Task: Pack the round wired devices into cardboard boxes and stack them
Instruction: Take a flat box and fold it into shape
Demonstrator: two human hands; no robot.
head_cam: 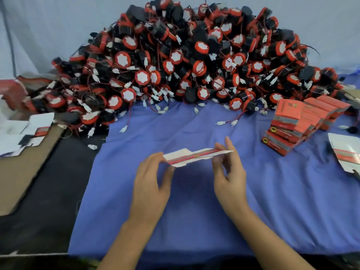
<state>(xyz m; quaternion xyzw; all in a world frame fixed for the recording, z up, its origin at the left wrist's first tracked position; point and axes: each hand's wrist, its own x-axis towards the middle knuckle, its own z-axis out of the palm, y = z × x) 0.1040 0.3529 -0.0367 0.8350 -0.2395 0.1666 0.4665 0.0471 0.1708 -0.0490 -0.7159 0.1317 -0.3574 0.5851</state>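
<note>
Barely dented
The left hand (151, 184) and right hand (228, 172) pinch a flat box (194, 157); small stack (300, 121) right, huge pile (175, 65) beyond.

left grip (150, 187) 1 | right grip (229, 177) 1 | held carton (188, 157) 1 | round devices (175, 61) uncounted heap | boxes (292, 123) one stack
</note>
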